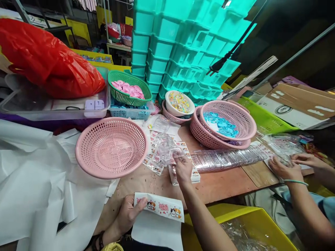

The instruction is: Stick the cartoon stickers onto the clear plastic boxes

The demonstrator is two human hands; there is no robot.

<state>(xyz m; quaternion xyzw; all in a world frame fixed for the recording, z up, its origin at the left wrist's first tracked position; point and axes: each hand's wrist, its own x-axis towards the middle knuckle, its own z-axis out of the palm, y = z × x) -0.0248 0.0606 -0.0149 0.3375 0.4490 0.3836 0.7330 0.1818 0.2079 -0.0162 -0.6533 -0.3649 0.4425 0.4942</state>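
Note:
At the front edge of the table, my left hand [128, 214] pinches a sticker sheet [163, 208] between thumb and fingers. The sheet bears red lettering and cartoon cats, and its white lower part hangs down. Further forward, my right hand [184, 169] is closed on a clear plastic case [165, 152], whose exact outline is hard to make out. Beneath and beside that hand lies a stack of printed sticker sheets [195, 173]. More clear cases [161, 123] lie just beyond it, over loose printed sheets [155, 164].
A pink basket [86, 158] stands left of my hands, near white backing paper [23, 184]. A row of clear cases [222, 159] runs rightward toward a co-worker's hands [286, 170]. Pink baskets [197, 134] hold blue pieces; turquoise bins [162, 52] rise behind. A yellow bin [251, 216] sits below.

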